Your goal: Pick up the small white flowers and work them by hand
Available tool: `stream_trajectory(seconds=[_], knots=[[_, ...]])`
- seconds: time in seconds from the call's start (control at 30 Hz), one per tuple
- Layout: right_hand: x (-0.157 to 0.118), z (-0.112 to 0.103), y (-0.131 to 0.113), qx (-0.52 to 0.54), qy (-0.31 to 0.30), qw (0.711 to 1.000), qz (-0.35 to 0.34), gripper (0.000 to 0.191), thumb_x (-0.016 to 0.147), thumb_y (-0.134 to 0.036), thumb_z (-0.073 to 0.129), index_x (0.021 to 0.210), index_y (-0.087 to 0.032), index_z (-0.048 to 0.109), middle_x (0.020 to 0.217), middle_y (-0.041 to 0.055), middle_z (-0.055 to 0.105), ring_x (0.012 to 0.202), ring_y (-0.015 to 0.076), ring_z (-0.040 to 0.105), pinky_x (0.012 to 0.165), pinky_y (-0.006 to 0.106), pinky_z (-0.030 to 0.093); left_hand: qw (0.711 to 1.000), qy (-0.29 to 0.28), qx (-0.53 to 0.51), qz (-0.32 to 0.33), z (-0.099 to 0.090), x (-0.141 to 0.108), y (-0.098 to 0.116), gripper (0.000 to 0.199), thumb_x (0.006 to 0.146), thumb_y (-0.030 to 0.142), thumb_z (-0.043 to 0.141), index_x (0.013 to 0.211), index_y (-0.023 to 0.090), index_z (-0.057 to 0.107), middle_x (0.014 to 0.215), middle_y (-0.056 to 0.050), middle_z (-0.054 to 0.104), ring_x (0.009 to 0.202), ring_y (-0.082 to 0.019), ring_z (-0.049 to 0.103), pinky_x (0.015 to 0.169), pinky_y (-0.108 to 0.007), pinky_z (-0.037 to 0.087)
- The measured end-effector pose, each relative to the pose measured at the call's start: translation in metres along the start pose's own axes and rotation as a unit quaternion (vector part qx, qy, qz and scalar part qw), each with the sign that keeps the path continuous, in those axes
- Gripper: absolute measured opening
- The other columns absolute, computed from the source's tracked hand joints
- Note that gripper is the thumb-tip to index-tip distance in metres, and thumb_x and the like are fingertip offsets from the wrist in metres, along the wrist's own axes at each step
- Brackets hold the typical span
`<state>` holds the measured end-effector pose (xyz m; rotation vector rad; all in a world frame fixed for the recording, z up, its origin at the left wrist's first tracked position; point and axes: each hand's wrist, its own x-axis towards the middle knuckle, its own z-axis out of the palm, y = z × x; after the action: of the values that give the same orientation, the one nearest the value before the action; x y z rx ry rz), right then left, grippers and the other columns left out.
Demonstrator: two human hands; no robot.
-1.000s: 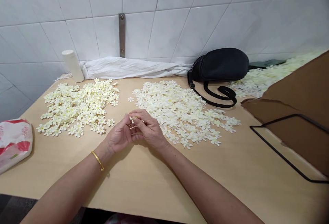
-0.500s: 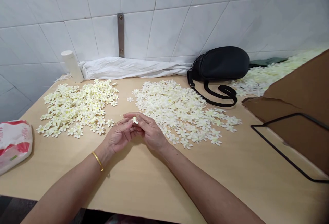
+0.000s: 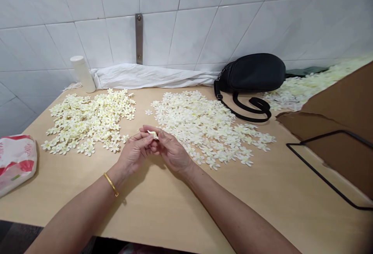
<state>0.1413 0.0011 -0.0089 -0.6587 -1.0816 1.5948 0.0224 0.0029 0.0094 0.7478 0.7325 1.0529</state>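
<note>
While the left hand [image 3: 135, 151] and the right hand [image 3: 176, 153] meet above the worktop [image 3: 171, 211], a small flower [image 3: 153, 134] sits at the fingertips between them. The right thumb and fingers pinch its right end; the left thumb and fingers close in at its lower left side. Its pale petals show above the thumb tips, one pointing up and to the left. The remaining fingers curl beneath, partly hidden, so I cannot tell whether they touch it. A loose flower [image 3: 148, 112] lies beyond the fingertips, beside the right heap [image 3: 201, 123]; the left heap [image 3: 90, 123] spreads beyond the left hand, whose wrist wears a bracelet [image 3: 111, 184].
</note>
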Motion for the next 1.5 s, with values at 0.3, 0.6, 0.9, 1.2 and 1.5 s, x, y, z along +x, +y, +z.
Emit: stream_trajectory(seconds=[0.3, 0.6, 0.9, 1.2, 1.5], knots=[[-0.001, 0.004, 0.001, 0.004, 0.008, 1.0, -0.007, 0.03, 0.075, -0.041, 0.059, 0.095, -0.02, 0.067, 0.049, -0.0055, 0.044, 0.045, 0.0042, 0.039, 0.043, 0.016, 0.036, 0.998, -0.009, -0.041, -0.036, 0.0, 0.002, -0.001, 0.02, 0.055, 0.02, 0.074, 0.065, 0.01, 0.059, 0.047, 0.0, 0.056, 0.043, -0.008, 0.051, 0.046, -0.021, 0.044], [0.001, 0.013, -0.005, -0.018, 0.094, 0.995, -0.031, 0.03, 0.071, -0.047, 0.06, 0.073, -0.017, 0.064, 0.066, 0.0006, 0.063, 0.043, 0.004, 0.043, 0.038, 0.016, 0.035, 0.997, 0.009, -0.073, -0.018, 0.008, 0.0, -0.012, 0.018, 0.064, 0.024, 0.069, 0.076, 0.012, 0.062, 0.06, -0.001, 0.06, 0.056, -0.008, 0.056, 0.057, -0.02, 0.045], [0.007, 0.008, 0.001, -0.12, 0.193, 0.972, -0.056, 0.041, 0.075, -0.053, 0.052, 0.058, -0.016, 0.055, 0.056, 0.0031, 0.062, 0.049, 0.0107, 0.055, 0.043, 0.021, 0.044, 0.987, 0.016, -0.136, -0.081, 0.014, -0.002, -0.022, 0.005, 0.069, 0.012, 0.06, 0.073, 0.014, 0.062, 0.068, -0.002, 0.06, 0.062, -0.007, 0.054, 0.06, -0.018, 0.043], [0.008, -0.005, 0.005, -0.174, 0.086, 0.977, -0.089, 0.036, 0.081, -0.046, 0.049, 0.105, -0.022, 0.059, 0.107, 0.0043, 0.063, 0.097, 0.0151, 0.057, 0.085, 0.029, 0.046, 0.995, 0.007, -0.065, -0.069, -0.006, 0.006, 0.0, 0.014, 0.069, 0.023, 0.064, 0.074, 0.01, 0.063, 0.065, -0.006, 0.062, 0.06, -0.011, 0.058, 0.064, -0.025, 0.047], [0.004, -0.008, 0.011, -0.207, 0.068, 0.973, -0.073, 0.04, 0.083, -0.046, 0.046, 0.116, -0.025, 0.055, 0.119, 0.0035, 0.057, 0.109, 0.018, 0.051, 0.094, 0.033, 0.038, 0.994, 0.077, 0.055, 0.056, -0.009, 0.007, 0.004, 0.012, 0.057, 0.014, 0.071, 0.067, 0.013, 0.065, 0.062, -0.001, 0.062, 0.059, -0.01, 0.057, 0.066, -0.026, 0.045]])
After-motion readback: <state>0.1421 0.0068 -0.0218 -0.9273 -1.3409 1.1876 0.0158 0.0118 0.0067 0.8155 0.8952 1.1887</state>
